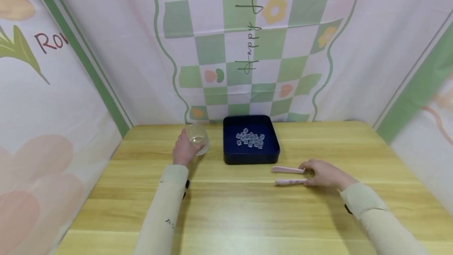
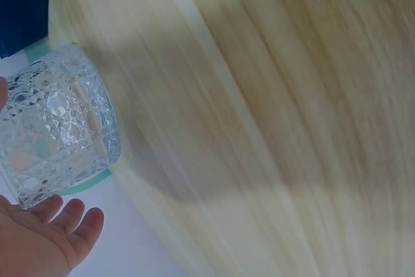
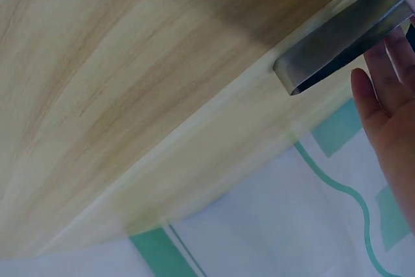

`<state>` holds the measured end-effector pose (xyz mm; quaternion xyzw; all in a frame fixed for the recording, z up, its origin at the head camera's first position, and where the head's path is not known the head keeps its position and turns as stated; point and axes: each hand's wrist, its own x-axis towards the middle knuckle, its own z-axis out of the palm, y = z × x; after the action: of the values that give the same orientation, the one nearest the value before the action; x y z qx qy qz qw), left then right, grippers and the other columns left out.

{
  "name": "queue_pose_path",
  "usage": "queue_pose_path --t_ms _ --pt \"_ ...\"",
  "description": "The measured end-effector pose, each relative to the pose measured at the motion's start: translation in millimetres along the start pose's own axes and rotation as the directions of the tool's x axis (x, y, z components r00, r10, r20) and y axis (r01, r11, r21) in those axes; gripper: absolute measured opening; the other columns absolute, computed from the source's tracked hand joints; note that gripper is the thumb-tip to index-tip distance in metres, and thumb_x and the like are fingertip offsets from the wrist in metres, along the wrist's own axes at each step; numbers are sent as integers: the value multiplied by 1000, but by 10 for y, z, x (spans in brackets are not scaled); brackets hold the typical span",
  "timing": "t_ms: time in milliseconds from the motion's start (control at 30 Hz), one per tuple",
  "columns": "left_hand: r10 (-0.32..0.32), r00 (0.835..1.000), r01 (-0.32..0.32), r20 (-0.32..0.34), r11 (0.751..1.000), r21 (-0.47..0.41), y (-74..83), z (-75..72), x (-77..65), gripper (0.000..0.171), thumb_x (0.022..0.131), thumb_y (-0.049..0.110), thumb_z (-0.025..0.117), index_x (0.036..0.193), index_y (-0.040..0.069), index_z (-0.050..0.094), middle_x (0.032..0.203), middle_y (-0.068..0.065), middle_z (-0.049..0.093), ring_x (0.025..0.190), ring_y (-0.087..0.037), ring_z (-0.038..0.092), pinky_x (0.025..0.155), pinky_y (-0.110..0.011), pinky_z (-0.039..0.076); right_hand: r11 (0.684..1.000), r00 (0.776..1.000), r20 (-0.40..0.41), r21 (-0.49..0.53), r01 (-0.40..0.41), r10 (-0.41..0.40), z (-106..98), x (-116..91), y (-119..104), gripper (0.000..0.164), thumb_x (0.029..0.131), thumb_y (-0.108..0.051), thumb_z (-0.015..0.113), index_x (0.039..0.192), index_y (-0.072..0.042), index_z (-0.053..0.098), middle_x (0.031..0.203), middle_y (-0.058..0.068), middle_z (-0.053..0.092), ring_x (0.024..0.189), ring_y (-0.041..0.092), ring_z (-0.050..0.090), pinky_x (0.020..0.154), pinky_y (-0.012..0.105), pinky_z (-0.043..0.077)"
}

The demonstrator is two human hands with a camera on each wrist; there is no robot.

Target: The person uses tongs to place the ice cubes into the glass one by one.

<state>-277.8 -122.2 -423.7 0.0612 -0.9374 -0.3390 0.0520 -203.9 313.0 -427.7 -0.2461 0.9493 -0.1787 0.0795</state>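
A clear, pattern-cut glass stands at the left of the table. My left hand holds it, with the thumb across the near side and fingers at the left; in the left wrist view the glass lies between the thumb tip and fingers. My right hand holds tongs with two pink arms spread apart, pointing left over the table. Their bent metal end shows in the right wrist view. Between the hands, further back, a dark blue tray holds several clear cubes.
The wooden table ends against a printed cloth at the back, with more cloth on both sides. The tray stands near the back edge, its raised walls between the glass and the tongs.
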Motion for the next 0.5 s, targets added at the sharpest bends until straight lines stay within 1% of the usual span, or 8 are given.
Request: queue_pose_path --t_ms 133,233,367,433,500 --pt "3 1000 -3 -3 999 -50 -11 21 6 97 77 37 78 147 -1 22 138 -29 44 124 -46 48 101 -58 45 1000 1000 -21 2 -7 7 -15 3 13 39 72 -22 79 105 -4 66 93 5 68 85 18 60 76 39 53" --pt "7 1000 -8 -8 992 -129 -37 50 13 98 76 33 79 146 -3 21 139 -30 42 127 -46 45 104 -58 43 1000 1000 -20 12 -24 24 -22 4 24 41 73 -23 79 107 -3 66 96 8 68 87 22 62 78 43 53" --pt "1 1000 -3 -7 964 -266 -71 90 31 98 75 27 80 145 -4 19 142 -29 38 131 -45 42 109 -56 38 999 999 -25 18 -28 28 -32 4 45 43 74 -24 78 108 -2 66 98 10 68 89 25 62 79 45 53" --pt "-10 1000 10 3 950 -311 -84 108 43 99 75 26 81 145 -3 17 143 -29 36 132 -44 40 111 -55 36 1000 999 -32 14 -26 27 -48 4 51 43 74 -24 78 109 -1 66 98 10 68 89 23 62 78 42 53" --pt "-29 999 32 14 941 -336 -93 122 52 100 75 27 81 145 -1 15 144 -30 35 133 -45 40 111 -56 36 1000 999 -38 11 -21 21 -73 5 57 45 74 -23 78 109 1 66 97 9 69 87 21 62 76 39 54"
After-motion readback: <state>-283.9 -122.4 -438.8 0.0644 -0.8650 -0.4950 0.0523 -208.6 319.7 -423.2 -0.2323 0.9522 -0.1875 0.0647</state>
